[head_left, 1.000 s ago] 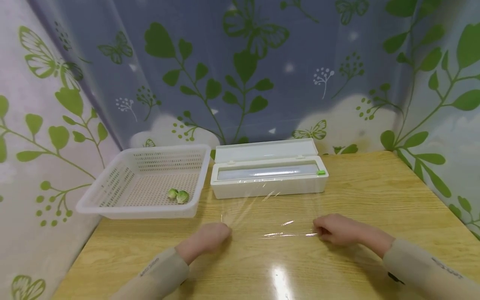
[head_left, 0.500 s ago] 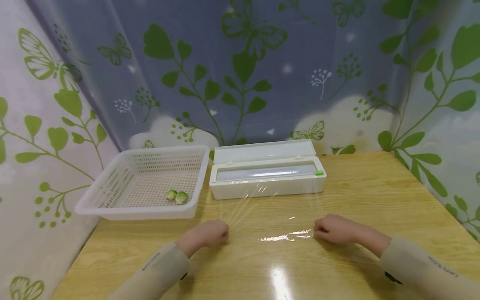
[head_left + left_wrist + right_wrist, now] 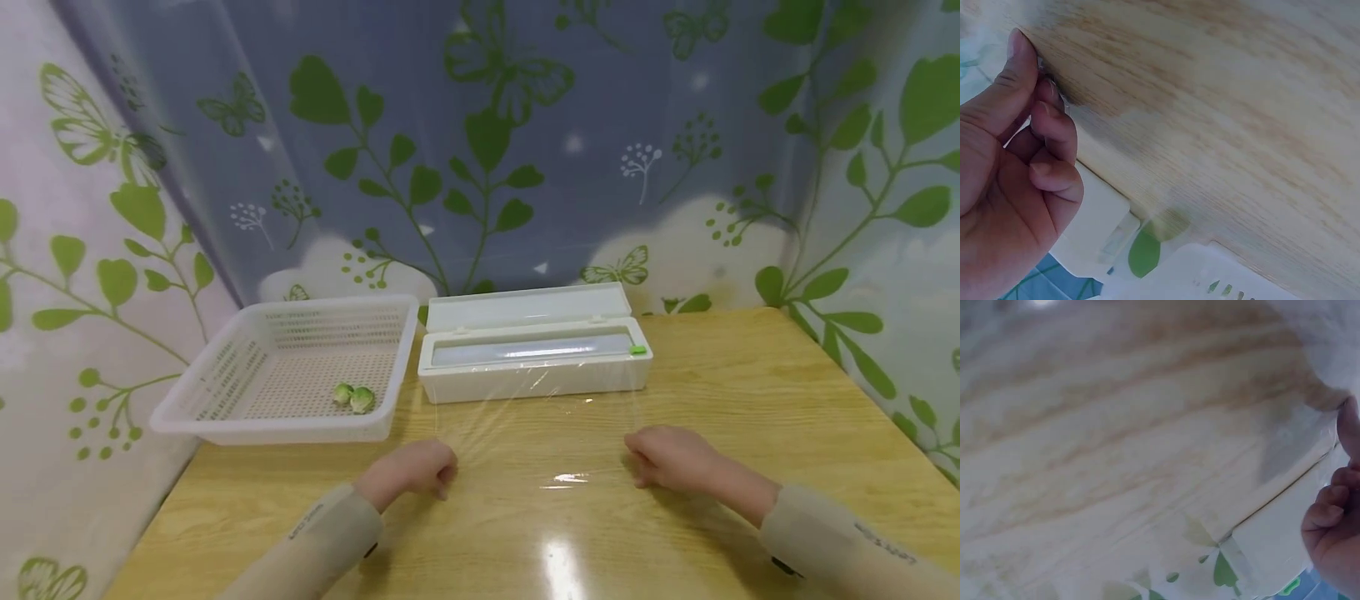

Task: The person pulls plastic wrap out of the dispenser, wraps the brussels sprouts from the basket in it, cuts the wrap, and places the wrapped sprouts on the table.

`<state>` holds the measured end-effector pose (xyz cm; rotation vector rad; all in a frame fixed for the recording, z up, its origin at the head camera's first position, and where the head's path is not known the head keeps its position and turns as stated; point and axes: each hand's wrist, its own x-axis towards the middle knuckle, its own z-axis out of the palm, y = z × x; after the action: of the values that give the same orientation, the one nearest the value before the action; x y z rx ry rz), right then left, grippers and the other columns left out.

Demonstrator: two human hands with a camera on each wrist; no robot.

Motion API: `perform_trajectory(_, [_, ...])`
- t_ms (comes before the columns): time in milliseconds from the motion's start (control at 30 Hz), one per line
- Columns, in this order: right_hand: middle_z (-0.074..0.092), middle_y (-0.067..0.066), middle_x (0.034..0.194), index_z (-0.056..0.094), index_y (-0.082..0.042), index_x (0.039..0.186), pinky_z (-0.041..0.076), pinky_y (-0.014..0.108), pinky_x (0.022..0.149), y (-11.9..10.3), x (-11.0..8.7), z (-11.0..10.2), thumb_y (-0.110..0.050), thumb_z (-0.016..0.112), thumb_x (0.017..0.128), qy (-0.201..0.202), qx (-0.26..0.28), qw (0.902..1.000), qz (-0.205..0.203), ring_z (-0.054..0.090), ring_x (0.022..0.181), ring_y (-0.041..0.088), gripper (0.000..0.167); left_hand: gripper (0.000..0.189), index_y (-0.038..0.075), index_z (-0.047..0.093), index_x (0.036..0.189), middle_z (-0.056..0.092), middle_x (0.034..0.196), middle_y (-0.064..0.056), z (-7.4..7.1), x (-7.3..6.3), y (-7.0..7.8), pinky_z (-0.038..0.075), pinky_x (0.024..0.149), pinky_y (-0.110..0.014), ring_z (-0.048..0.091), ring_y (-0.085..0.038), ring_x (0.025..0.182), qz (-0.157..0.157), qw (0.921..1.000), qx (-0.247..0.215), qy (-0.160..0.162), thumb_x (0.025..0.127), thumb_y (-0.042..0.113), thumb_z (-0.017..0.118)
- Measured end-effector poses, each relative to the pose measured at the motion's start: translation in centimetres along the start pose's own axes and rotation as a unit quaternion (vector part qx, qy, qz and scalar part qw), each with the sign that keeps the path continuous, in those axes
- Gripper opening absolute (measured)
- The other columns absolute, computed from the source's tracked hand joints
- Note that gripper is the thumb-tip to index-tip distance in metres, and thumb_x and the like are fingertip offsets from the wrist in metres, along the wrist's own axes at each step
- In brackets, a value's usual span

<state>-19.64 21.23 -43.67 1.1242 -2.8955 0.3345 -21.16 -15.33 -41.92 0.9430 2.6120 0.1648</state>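
Observation:
A clear sheet of plastic wrap (image 3: 536, 442) stretches from a white wrap dispenser box (image 3: 532, 383) toward the front of the table. My left hand (image 3: 416, 468) pinches its near left corner; in the left wrist view, thumb and index finger of this hand (image 3: 1019, 156) meet at the film while the other fingers curl. At the near right corner, my right hand (image 3: 671, 458) pinches the film between thumb and finger. Only part of the right hand (image 3: 1338, 519) shows in the right wrist view. Inside the dispenser lies the wrap roll (image 3: 532, 348), its lid (image 3: 525, 307) standing raised behind.
Left of the dispenser stands a white plastic basket (image 3: 401, 367) with two small brussels sprouts (image 3: 362, 400) in it. A green slide cutter (image 3: 637, 351) sits at the dispenser's right end. The wooden table (image 3: 750, 392) backs onto a patterned curtain (image 3: 570, 192).
Both hands stay nearly in place, holding the film. The left fingers have tilted down a little, and the glare along the film's near edge has shrunk and shifted.

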Motion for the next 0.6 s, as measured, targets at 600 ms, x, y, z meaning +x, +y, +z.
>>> perform_trajectory(600, [0.042,-0.014,0.067,0.050,-0.015,0.070,0.037,0.020,0.052,1.0,-0.2,0.2,-0.010,0.068,0.075,-0.025,0.150,0.9854,-0.077,0.039,0.061,0.000,0.019,0.032,0.013,0.041,0.062,0.034,0.058,0.008,0.4,-0.5,-1.1,0.028,0.050,-0.019,0.031,-0.004,0.054,0.021,0.9994,-0.027,-0.003,0.072,0.017,0.071])
